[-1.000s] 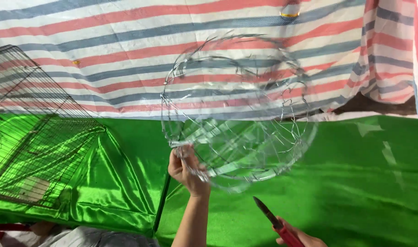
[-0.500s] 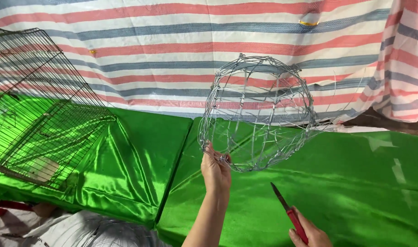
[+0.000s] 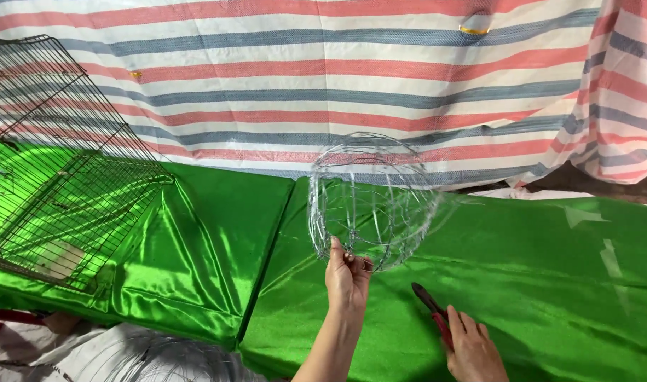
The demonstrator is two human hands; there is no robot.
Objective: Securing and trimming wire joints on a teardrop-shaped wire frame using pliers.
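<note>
Centrally in the frame, a round wire basket frame [image 3: 371, 201] is held up by its lower rim in the left hand [image 3: 346, 277], fingers closed on the wire; its opening is turned leftward, its axis lying roughly level. At lower right, red-handled pliers [image 3: 434, 312] are gripped in the right hand [image 3: 473, 351], tips pointed to the upper left. Green satin covers the tabletop [image 3: 535, 283]; a black wire cage [image 3: 61, 170] stands at the left.

A makeshift craft workshop: green satin-covered tables [image 3: 550, 269], a striped tarpaulin backdrop [image 3: 337, 78], and a wire cage [image 3: 54, 170].
</note>
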